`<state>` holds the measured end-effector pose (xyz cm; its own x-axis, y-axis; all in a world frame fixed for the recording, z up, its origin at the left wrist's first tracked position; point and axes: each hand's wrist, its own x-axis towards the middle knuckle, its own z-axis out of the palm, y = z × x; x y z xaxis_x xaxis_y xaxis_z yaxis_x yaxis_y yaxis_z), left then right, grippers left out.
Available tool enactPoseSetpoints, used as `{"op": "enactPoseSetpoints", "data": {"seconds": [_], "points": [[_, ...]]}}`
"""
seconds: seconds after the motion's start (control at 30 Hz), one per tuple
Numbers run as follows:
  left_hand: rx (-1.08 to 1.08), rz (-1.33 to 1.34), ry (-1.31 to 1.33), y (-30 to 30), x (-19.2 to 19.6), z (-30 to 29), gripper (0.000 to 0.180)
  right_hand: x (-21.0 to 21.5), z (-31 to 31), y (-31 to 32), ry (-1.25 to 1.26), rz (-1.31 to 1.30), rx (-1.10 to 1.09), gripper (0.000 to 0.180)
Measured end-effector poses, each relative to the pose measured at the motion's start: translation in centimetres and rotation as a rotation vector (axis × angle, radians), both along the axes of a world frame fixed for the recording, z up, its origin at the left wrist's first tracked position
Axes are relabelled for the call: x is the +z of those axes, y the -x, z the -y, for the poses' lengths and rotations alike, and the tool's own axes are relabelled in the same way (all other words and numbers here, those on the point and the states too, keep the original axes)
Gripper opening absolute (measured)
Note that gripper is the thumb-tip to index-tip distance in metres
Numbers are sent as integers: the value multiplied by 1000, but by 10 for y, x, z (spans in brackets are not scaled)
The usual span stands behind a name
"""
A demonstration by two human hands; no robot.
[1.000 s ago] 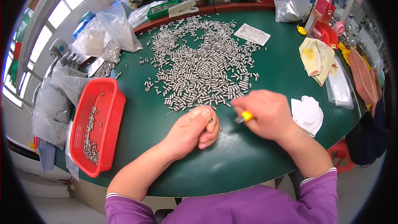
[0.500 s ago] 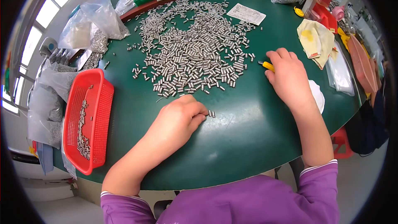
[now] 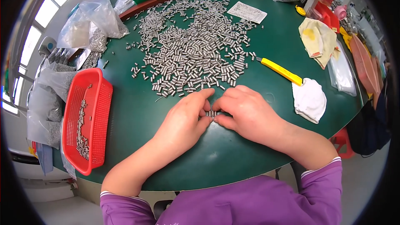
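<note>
My left hand (image 3: 186,114) and my right hand (image 3: 245,110) meet at the middle of the green table. Between their fingertips is a short row of small metal cylinders (image 3: 212,113), pinched from both sides. How many there are is partly hidden by the fingers. Just beyond my hands spreads a large heap of the same silvery cylinders (image 3: 196,54). A yellow utility knife (image 3: 281,71) lies to the right of the heap, its blade end toward the cylinders and its other end by a white cloth-like piece (image 3: 309,101).
At the left stands a red plastic basket (image 3: 102,129) with some cylinders inside. Clear bags of metal parts (image 3: 46,104) crowd the left edge. A printed paper slip (image 3: 247,12) lies beyond the heap. A stained cream cloth (image 3: 317,41) and plastic bags (image 3: 341,73) are at the right.
My right hand has let go of the utility knife, leaving it on the table, and moved left to the small cylinders. My left hand stays there, fingers now facing the right hand's.
</note>
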<state>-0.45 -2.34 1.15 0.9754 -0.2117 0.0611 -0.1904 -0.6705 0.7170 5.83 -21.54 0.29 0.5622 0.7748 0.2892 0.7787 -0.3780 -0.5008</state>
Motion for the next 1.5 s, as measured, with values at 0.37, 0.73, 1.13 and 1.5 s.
{"op": "enactPoseSetpoints", "data": {"seconds": [0.37,0.73,1.13,1.5], "points": [[116,-117,114,1,2,4,57,-3,-5,1,-82,-20,-42,14],[59,-133,115,4,7,6,65,0,-2,2,-68,-117,-2,20],[44,-125,77,6,8,3,76,5,3,1,-13,-78,-19,18],[104,-137,176,2,5,4,71,3,1,-2,-83,-156,-47,14]]}}
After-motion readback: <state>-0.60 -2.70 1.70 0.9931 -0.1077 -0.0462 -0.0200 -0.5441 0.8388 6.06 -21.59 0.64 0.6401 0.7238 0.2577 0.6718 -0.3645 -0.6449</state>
